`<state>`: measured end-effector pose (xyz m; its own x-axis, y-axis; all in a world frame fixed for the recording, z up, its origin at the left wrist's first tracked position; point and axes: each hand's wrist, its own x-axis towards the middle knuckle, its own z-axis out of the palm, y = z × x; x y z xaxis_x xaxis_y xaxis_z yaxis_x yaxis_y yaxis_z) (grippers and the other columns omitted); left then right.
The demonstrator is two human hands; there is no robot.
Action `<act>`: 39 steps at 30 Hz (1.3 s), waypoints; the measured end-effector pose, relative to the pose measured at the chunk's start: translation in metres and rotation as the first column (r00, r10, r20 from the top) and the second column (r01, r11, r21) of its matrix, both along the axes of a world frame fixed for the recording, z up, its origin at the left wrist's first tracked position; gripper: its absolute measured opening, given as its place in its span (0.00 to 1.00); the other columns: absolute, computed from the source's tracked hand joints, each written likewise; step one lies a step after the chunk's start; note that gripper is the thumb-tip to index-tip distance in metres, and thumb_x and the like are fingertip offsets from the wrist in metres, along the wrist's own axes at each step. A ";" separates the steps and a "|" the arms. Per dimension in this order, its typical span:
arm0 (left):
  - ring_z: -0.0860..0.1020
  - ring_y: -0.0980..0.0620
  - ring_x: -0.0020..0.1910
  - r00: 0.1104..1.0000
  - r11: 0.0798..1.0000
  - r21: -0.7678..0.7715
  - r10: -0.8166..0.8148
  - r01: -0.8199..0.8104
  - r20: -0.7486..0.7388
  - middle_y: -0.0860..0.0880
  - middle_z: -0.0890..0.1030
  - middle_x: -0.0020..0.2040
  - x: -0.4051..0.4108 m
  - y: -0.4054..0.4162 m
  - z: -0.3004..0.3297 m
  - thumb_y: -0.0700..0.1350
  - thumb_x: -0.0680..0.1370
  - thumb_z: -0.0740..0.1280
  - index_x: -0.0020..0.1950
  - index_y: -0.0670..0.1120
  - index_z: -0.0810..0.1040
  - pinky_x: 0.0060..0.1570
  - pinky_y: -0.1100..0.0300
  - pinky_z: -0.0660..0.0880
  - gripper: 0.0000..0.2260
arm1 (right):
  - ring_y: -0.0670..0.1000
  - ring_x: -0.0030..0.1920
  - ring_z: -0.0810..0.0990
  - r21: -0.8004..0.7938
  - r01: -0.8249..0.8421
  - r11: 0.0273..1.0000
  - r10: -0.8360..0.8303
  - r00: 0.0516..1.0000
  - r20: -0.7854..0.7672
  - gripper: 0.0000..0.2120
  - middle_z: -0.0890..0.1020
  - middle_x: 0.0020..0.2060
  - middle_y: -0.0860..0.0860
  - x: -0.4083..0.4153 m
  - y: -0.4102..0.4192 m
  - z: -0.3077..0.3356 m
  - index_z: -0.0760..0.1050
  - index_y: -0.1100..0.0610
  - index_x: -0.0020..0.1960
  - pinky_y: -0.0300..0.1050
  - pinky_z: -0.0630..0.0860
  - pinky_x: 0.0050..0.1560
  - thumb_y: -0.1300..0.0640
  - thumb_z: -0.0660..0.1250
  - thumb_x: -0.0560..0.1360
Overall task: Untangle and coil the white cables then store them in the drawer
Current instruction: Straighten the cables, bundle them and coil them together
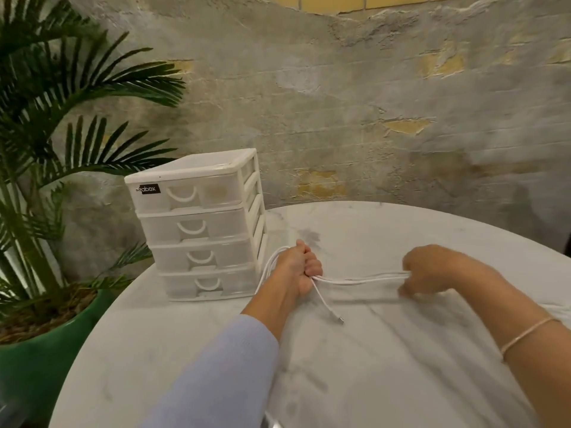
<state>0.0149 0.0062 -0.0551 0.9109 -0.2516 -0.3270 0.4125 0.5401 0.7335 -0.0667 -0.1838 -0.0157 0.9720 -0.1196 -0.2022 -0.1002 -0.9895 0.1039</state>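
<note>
White cable strands point(361, 279) stretch taut between my two hands over the marble table point(386, 359). My left hand point(298, 268) is fisted on the cables, with loops curving out behind it toward the drawer unit. A loose end with a metal plug point(340, 319) hangs down from this fist onto the table. My right hand point(429, 271) pinches the other end of the strands. The white plastic drawer unit point(200, 227) stands at the table's left side with all its drawers closed.
A palm plant in a green pot point(40, 350) stands left of the table, beside the drawer unit. A rough plastered wall runs behind. The round table's edge curves along the back and left.
</note>
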 end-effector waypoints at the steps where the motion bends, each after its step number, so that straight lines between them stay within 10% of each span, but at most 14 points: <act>1: 0.55 0.58 0.11 1.000 1.000 -0.001 -0.004 0.004 0.005 0.53 0.56 0.15 -0.001 -0.002 -0.001 0.51 0.84 0.48 0.32 0.46 0.59 0.11 0.69 0.50 0.20 | 0.54 0.56 0.77 -0.017 0.053 0.998 -0.052 0.998 0.031 0.20 0.79 0.56 0.52 0.000 -0.011 0.003 0.76 0.55 0.57 0.44 0.74 0.57 0.45 0.69 0.70; 4: 0.55 0.58 0.11 1.000 1.000 -0.004 0.001 -0.001 0.007 0.53 0.56 0.15 0.000 -0.003 -0.002 0.51 0.84 0.48 0.32 0.46 0.59 0.11 0.70 0.49 0.21 | 0.56 0.59 0.75 -0.088 0.237 0.967 -0.232 0.971 0.064 0.19 0.77 0.57 0.51 -0.003 -0.028 0.012 0.75 0.53 0.60 0.53 0.68 0.63 0.50 0.71 0.70; 8: 0.55 0.58 0.11 0.999 1.000 -0.019 0.018 -0.017 0.027 0.53 0.57 0.15 0.002 0.000 0.000 0.51 0.84 0.48 0.33 0.46 0.59 0.11 0.70 0.50 0.21 | 0.57 0.69 0.65 -0.015 0.153 0.988 -0.153 0.988 0.003 0.45 0.67 0.68 0.52 -0.009 -0.019 0.030 0.61 0.46 0.71 0.57 0.63 0.68 0.40 0.77 0.60; 14: 0.55 0.59 0.11 0.998 0.998 -0.063 0.008 -0.004 0.057 0.53 0.57 0.15 0.002 -0.002 0.000 0.51 0.84 0.47 0.34 0.45 0.60 0.11 0.69 0.50 0.20 | 0.47 0.47 0.74 0.419 -0.378 0.826 0.226 0.902 0.368 0.13 0.80 0.51 0.48 -0.007 0.066 0.008 0.75 0.52 0.56 0.35 0.66 0.43 0.58 0.68 0.73; 18: 0.55 0.58 0.11 0.999 0.997 -0.071 -0.009 0.013 0.052 0.52 0.57 0.16 -0.002 -0.005 -0.002 0.51 0.84 0.48 0.34 0.45 0.60 0.11 0.69 0.51 0.20 | 0.47 0.42 0.73 0.529 -0.319 0.786 0.149 0.929 0.338 0.09 0.76 0.38 0.45 -0.002 0.078 -0.017 0.74 0.52 0.50 0.32 0.67 0.35 0.62 0.61 0.72; 23: 0.55 0.58 0.11 0.998 0.997 -0.068 0.036 -0.033 0.044 0.53 0.57 0.15 0.004 0.000 -0.003 0.51 0.84 0.48 0.33 0.46 0.59 0.10 0.69 0.50 0.20 | 0.52 0.47 0.76 0.353 -0.266 0.897 0.177 0.948 0.265 0.11 0.80 0.47 0.52 -0.007 0.060 -0.011 0.76 0.53 0.49 0.37 0.71 0.43 0.63 0.59 0.73; 27: 0.55 0.58 0.11 0.998 0.996 -0.076 0.049 -0.046 0.033 0.53 0.57 0.15 0.008 0.006 -0.003 0.50 0.84 0.48 0.32 0.46 0.59 0.10 0.69 0.50 0.20 | 0.45 0.27 0.72 0.405 -0.055 0.913 -0.047 0.970 0.237 0.14 0.77 0.31 0.49 -0.012 -0.002 0.004 0.74 0.52 0.33 0.28 0.66 0.20 0.68 0.60 0.72; 33: 0.55 0.58 0.11 0.999 0.999 -0.045 0.025 -0.024 0.028 0.53 0.57 0.16 0.003 0.001 -0.004 0.50 0.84 0.48 0.32 0.46 0.59 0.11 0.69 0.50 0.20 | 0.54 0.50 0.80 0.253 0.232 0.939 -0.273 0.952 0.139 0.08 0.82 0.49 0.53 -0.028 -0.065 0.012 0.79 0.56 0.51 0.44 0.75 0.51 0.60 0.69 0.72; 39: 0.55 0.58 0.12 0.999 0.999 -0.038 0.028 -0.027 0.027 0.53 0.57 0.16 0.000 -0.001 -0.004 0.50 0.84 0.48 0.33 0.46 0.59 0.11 0.69 0.50 0.20 | 0.47 0.62 0.73 0.521 -0.251 0.816 0.150 0.962 0.229 0.24 0.75 0.61 0.47 -0.028 0.022 0.013 0.70 0.52 0.68 0.36 0.65 0.59 0.61 0.67 0.73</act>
